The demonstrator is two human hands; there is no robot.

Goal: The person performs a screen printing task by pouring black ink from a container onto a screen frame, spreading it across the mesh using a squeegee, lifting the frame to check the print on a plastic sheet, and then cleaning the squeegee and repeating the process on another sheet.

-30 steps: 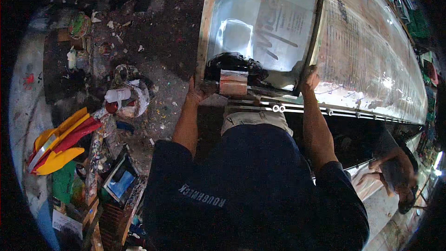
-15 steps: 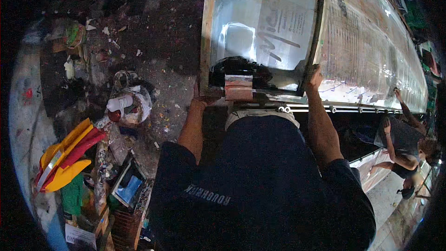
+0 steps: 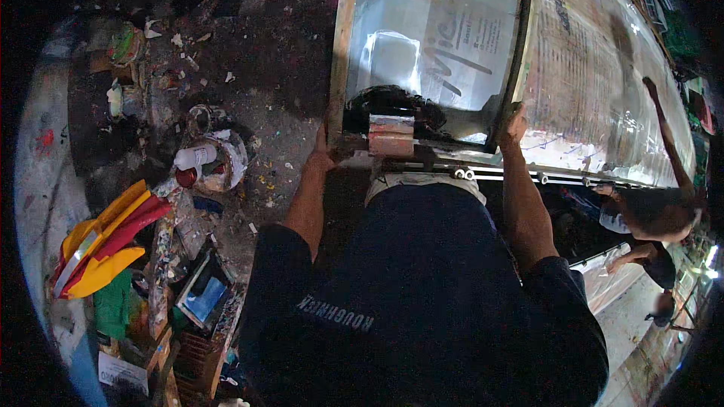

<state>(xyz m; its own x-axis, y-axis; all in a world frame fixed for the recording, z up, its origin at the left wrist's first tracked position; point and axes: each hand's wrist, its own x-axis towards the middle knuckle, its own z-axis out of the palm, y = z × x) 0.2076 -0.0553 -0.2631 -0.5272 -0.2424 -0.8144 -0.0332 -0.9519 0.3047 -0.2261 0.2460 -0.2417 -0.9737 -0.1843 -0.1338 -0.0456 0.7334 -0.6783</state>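
Observation:
A screen printing frame (image 3: 520,53) with wooden sides lies in front of me, its pale mesh bearing dark lettering and a bright reflection. My left hand (image 3: 323,154) is closed on the frame's near left corner, fingers partly hidden. On the right side rail, near the close corner, my right hand (image 3: 514,126) grips with the thumb up along the wood. Black ink (image 3: 400,102) lies smeared over the near end of the mesh. Between my hands, a reddish-brown block (image 3: 391,136), which looks like a squeegee handle, rests at the near rail across the ink.
A long, plastic-looking printing table (image 3: 588,98) runs off to the right, with a rail along its near edge. Another person (image 3: 648,211) leans over it. At left are a white bottle (image 3: 194,157) on a messy tub, yellow-red cloth (image 3: 105,245) and a stained floor (image 3: 279,68).
My hands keep their hold on the frame, with only a slight shift of the view. The other person has leaned in, their arm reaching farther across the table.

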